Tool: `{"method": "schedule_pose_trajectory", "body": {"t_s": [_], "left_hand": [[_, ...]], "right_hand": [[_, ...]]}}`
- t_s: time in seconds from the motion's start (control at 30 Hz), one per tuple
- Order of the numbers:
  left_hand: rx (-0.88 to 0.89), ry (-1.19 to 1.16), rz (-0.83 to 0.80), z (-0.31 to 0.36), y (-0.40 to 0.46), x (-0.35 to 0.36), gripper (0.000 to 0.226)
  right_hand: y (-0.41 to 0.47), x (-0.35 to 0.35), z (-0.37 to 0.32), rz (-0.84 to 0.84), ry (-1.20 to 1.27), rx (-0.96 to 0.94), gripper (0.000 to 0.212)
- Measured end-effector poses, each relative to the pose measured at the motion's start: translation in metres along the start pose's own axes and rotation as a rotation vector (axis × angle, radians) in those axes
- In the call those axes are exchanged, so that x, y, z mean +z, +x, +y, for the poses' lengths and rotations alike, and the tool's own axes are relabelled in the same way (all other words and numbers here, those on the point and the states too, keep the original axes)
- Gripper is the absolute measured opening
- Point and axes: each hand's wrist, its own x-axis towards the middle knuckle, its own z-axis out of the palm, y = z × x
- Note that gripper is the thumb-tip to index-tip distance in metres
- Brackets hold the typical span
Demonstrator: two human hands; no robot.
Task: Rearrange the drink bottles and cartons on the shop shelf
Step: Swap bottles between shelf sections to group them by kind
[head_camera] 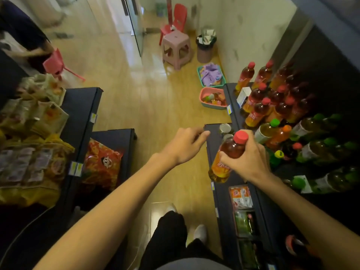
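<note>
My right hand [246, 158] grips the shoulder of a red-capped amber drink bottle [227, 154] and holds it upright over the front edge of the dark shelf [216, 145] on the right. My left hand [185, 145] hovers beside it to the left, fingers loosely curled, holding nothing. Further back on the shelf stand several red-capped amber bottles [259, 106]. Green-capped bottles [315, 151] and an orange-capped bottle [280, 135] fill the shelf to the right. A small white carton [243, 94] stands among the far bottles.
Snack packets [240, 195] lie on the lower shelf lip below my right wrist. Across the aisle, a dark rack [81, 114] holds snack bags [101, 160]. On the floor sit two baskets [212, 98], a pink stool [176, 48], a bin [205, 49] and red chairs [56, 65].
</note>
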Motion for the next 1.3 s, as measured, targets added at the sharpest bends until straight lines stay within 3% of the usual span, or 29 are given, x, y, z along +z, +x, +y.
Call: {"method": "schedule_pose_trajectory", "body": {"t_s": [0.27, 0.53, 0.77, 1.03, 1.17, 1.3], "left_hand": [[0.006, 0.027, -0.047, -0.068, 0.129, -0.042, 0.039], [0.143, 0.003, -0.171, -0.090, 0.272, -0.069, 0.037], [0.248, -0.051, -0.266, -0.080, 0.364, -0.054, 0.037], [0.351, 0.015, -0.363, -0.066, 0.455, -0.044, 0.038], [0.468, -0.006, -0.353, -0.063, 0.492, -0.034, 0.038], [0.562, 0.051, -0.465, -0.055, 0.510, -0.024, 0.038]], "right_hand": [[0.126, 0.035, -0.015, 0.067, -0.037, 0.108, 0.070], [0.248, 0.032, -0.008, 0.342, 0.048, 0.208, 0.046], [0.304, 0.007, 0.019, 0.506, 0.068, 0.429, 0.038], [0.372, 0.003, 0.068, 0.556, 0.259, 0.601, 0.044], [0.391, 0.000, 0.077, 0.614, 0.281, 0.668, 0.056], [0.391, -0.004, 0.077, 0.665, 0.232, 0.726, 0.075]]}}
